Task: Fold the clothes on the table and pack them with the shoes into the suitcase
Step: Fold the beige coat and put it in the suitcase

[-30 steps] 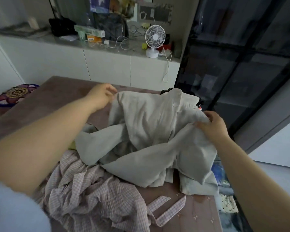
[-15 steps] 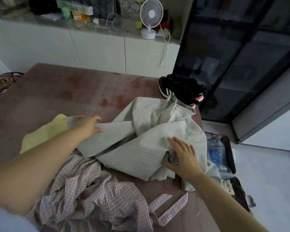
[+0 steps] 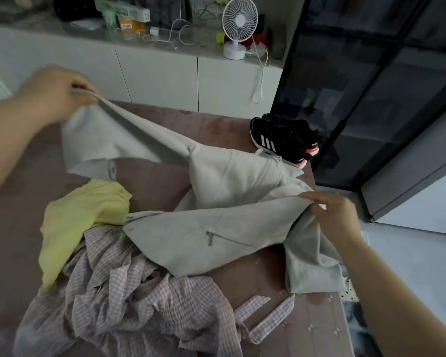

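Checked pink-and-white cloth, a crumpled shirt (image 3: 129, 300), lies nearest on the table (image 3: 152, 184), with two loose bands (image 3: 268, 315) of the same cloth trailing to its right. A yellow top (image 3: 80, 222) lies bunched just behind it on the left, partly over it. Both sit under the near edge of the grey jacket (image 3: 216, 228), whose lower flap with its zip pocket overlaps them, so they crowd the space where the jacket is spread.

The hands are well apart, each clamped on the jacket. The right hand (image 3: 337, 215) grips an edge at the table's right side. The left hand (image 3: 59, 94) pinches a sleeve end and holds it up at the far left, so the sleeve stretches above the table. One jacket part hangs over the table's right edge, beside a spotted cloth (image 3: 349, 292) lower down.

Behind the jacket, at the table's far right corner, a pair of black shoes (image 3: 283, 140) with white stripes and pink heels touches the jacket's collar.

The table top is dull reddish brown and blotchy. Beyond it runs a row of white cupboards (image 3: 155, 76) under a grey counter (image 3: 191, 47) holding a white fan (image 3: 240, 21), cables and boxes. A dark glass cabinet (image 3: 371, 86) stands to the right over a pale floor (image 3: 410, 253).
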Available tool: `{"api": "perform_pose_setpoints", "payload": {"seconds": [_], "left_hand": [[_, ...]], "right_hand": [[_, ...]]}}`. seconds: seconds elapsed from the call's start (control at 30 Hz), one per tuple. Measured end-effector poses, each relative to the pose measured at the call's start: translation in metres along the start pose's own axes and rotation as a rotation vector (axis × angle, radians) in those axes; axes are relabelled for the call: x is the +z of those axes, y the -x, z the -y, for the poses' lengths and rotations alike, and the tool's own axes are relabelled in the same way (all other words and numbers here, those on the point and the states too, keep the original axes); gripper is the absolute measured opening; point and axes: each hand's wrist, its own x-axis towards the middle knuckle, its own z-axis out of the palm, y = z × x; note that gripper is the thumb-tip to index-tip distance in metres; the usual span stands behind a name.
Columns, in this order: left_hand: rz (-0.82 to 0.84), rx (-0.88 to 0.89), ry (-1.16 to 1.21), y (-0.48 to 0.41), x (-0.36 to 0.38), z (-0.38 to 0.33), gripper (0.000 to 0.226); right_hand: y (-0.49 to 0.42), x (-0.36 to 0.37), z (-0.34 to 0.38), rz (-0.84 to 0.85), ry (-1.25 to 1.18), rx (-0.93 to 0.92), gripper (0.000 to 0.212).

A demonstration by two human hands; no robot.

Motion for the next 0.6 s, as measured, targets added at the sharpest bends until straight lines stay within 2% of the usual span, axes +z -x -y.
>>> {"api": "perform_pose_setpoints", "payload": {"seconds": [0.13, 0.2, 0.27, 0.33, 0.43, 0.5, 0.57, 0.6], "left_hand": [[-0.087, -0.060, -0.018, -0.012, 0.005, 0.011, 0.014], [-0.010, -0.066, -0.102, -0.002, 0.029, 0.009, 0.020], [0.101, -0.029, -0.216, 0.018, 0.059, 0.000, 0.035], [0.184, 0.039, -0.218, 0.048, 0.087, -0.019, 0.048], [0.293, 0.146, -0.071, 0.104, 0.125, -0.050, 0.041], [0.437, 0.152, -0.090, 0.136, 0.150, -0.058, 0.039], [0.603, 0.030, -0.120, 0.156, 0.169, -0.059, 0.052], [0.660, -0.064, -0.057, 0.163, 0.177, -0.058, 0.059]], "right_hand": [[-0.017, -0.005, -0.007, -0.069, 0.031, 0.066, 0.043], [-0.017, -0.001, -0.009, -0.008, 0.172, 0.053, 0.042], [-0.008, 0.007, -0.008, 0.111, 0.345, -0.019, 0.051], [0.008, 0.015, -0.005, 0.175, 0.417, -0.098, 0.062], [0.045, 0.025, -0.004, 0.039, 0.296, -0.115, 0.058], [0.071, 0.034, -0.006, -0.074, 0.195, -0.093, 0.052], [0.092, 0.045, -0.010, -0.088, 0.081, 0.019, 0.051], [0.099, 0.050, -0.012, -0.053, 0.024, 0.103, 0.050]]}}
